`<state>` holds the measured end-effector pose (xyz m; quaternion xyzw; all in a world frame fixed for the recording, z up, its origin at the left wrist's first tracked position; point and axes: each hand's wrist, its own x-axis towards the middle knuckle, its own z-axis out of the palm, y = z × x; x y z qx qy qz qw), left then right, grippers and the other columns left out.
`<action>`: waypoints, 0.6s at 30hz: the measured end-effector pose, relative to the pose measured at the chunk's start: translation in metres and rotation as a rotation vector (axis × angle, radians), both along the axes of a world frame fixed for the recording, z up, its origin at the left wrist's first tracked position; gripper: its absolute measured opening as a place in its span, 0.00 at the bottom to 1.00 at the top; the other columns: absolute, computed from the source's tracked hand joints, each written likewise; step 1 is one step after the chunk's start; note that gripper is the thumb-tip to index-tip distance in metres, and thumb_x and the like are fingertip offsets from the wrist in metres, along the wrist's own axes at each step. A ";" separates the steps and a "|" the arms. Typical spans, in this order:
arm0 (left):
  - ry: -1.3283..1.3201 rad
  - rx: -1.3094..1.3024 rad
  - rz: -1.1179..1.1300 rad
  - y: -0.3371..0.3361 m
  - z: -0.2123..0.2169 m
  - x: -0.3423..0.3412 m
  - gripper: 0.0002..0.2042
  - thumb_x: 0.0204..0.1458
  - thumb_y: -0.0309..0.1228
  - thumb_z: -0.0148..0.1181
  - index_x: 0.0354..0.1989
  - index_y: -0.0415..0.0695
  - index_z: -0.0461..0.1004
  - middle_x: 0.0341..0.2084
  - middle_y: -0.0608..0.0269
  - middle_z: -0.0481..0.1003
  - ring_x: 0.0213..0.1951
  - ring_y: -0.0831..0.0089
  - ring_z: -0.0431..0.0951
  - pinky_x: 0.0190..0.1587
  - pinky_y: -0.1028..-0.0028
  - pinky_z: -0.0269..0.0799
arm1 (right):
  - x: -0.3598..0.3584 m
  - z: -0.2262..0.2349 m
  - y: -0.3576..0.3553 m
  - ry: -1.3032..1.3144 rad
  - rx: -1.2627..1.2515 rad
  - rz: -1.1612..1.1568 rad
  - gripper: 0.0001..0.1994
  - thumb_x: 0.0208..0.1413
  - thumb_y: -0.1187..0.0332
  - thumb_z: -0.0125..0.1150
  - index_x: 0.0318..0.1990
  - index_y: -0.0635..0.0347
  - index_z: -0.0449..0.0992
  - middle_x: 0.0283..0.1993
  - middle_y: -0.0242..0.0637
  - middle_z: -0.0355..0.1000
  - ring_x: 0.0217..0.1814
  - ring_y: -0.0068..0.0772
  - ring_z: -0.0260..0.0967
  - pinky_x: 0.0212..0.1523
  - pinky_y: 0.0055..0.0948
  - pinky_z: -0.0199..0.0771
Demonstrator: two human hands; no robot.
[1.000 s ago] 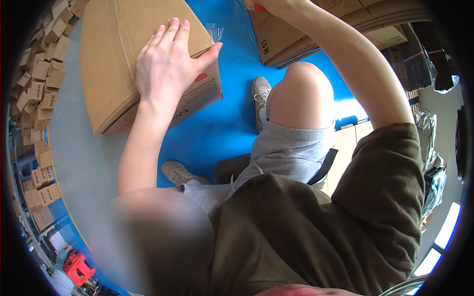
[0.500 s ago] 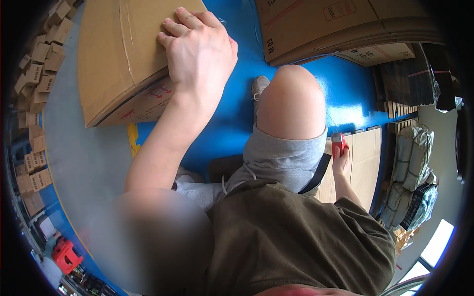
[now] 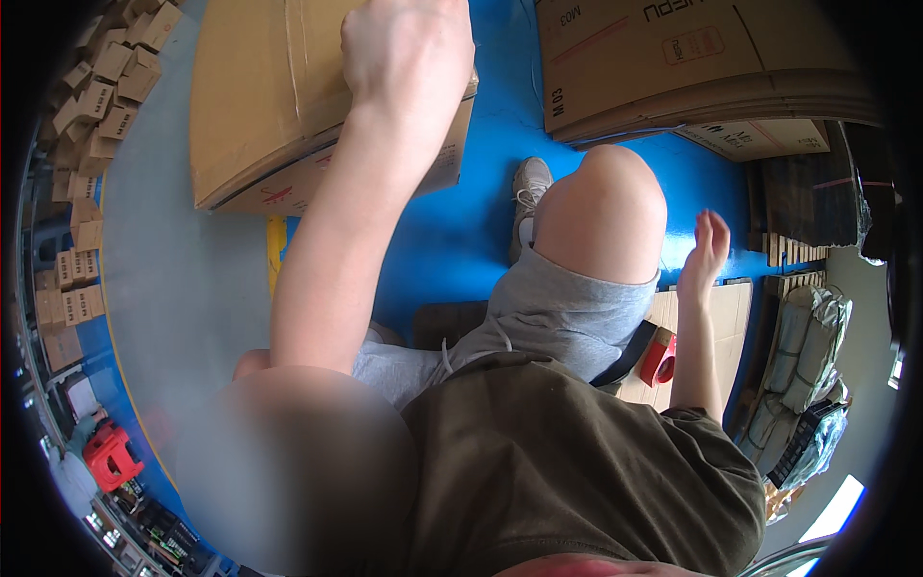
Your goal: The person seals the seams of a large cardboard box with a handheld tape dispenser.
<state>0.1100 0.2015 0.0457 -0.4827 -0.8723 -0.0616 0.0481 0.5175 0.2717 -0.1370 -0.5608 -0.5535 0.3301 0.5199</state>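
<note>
A large brown cardboard box (image 3: 264, 91) stands at the upper left, with a tape strip along its top. My left hand (image 3: 409, 43) is over the box's right part, its knuckles bent; the fingertips are hidden behind the hand and the picture's upper edge. Out to the right, past my bent knee, my right hand (image 3: 707, 252) is raised with nothing in it, its fingers loosely curved and the thumb apart. Below it, a red tool that looks like a tape dispenser (image 3: 661, 357) rests by the flat cardboard (image 3: 716, 332) beside my thigh.
Stacked flat cartons (image 3: 663, 72) stand at the upper right above the blue floor (image 3: 433, 255). Wooden pallets (image 3: 793, 252) and wrapped bundles (image 3: 808, 337) line the right side. Many small cartons (image 3: 96, 101) are piled far left, with a red plastic object (image 3: 113, 457) below them.
My right hand has let go of the red tool and moved up and away from it. My left hand has shifted toward the picture's upper edge, its fingers no longer showing.
</note>
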 end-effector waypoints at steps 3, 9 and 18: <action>-0.080 0.295 -0.266 -0.032 0.004 -0.042 0.14 0.54 0.37 0.59 0.31 0.37 0.81 0.25 0.49 0.80 0.31 0.56 0.82 0.39 0.63 0.77 | -0.165 0.112 -0.002 -0.056 0.272 0.737 0.16 0.66 0.70 0.49 0.58 0.68 0.68 0.58 0.44 0.69 0.62 0.33 0.65 0.63 0.27 0.62; -0.110 0.545 -0.290 -0.132 -0.003 -0.148 0.25 0.59 0.45 0.50 0.50 0.32 0.74 0.56 0.42 0.70 0.60 0.52 0.69 0.62 0.60 0.64 | -0.284 0.132 -0.032 -0.298 -0.112 1.031 0.37 0.66 0.48 0.46 0.70 0.69 0.47 0.72 0.53 0.50 0.75 0.44 0.45 0.71 0.36 0.48; -1.185 0.835 -0.011 -0.217 -0.098 -0.162 0.36 0.65 0.55 0.33 0.71 0.37 0.45 0.70 0.51 0.49 0.72 0.64 0.45 0.71 0.64 0.39 | -0.335 0.121 -0.044 -0.091 -0.297 0.894 0.36 0.64 0.47 0.48 0.70 0.62 0.52 0.69 0.46 0.57 0.71 0.37 0.52 0.70 0.31 0.48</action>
